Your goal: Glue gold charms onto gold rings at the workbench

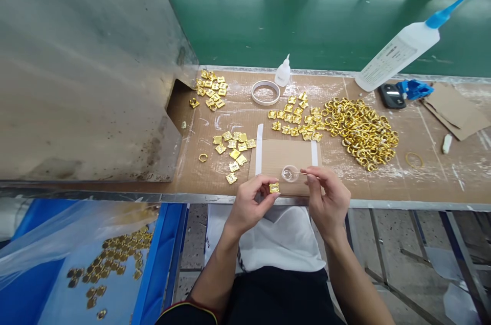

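My left hand pinches a small square gold piece between thumb and fingers at the bench's front edge. In my right hand is a thin stick, whose tip reaches over a small clear round dish. The dish sits on a taped cardboard pad between my hands. Loose gold square pieces lie left of the pad. Rows of similar gold pieces lie behind it, and a heap of gold rings is to the right.
A metal housing blocks the left side. Behind the pad are a tape roll and a small white bottle. A large blue-tipped bottle leans at the back right. A blue bin with gold discs stands below left.
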Demonstrator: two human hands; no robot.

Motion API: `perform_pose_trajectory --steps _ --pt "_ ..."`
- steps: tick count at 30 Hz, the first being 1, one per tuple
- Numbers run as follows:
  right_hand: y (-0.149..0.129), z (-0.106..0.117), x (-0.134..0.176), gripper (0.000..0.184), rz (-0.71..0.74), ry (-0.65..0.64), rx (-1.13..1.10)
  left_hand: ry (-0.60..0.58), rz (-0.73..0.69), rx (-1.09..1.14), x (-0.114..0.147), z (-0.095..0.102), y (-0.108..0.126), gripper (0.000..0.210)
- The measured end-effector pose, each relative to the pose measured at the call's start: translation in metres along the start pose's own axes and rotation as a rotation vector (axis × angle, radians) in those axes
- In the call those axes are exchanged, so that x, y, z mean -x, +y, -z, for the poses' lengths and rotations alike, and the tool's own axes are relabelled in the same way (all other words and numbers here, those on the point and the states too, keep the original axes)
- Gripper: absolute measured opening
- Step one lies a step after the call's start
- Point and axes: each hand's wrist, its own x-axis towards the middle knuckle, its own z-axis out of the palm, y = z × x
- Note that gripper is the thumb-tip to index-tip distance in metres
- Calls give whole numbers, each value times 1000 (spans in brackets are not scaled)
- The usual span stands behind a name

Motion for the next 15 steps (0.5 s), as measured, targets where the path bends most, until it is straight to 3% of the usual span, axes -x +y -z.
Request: perform_pose_trajectory --steps 4,8,15 --pt "7 -6 -12 18 96 -69 69 0 -3 4 0 0 0 15" --pt "6 -10 -13 19 81 -100 28 -3 -10 12 0 0 -1 16" --pt "11 -5 -6 15 -196 -34 -159 10 115 32 -1 -2 2 18"
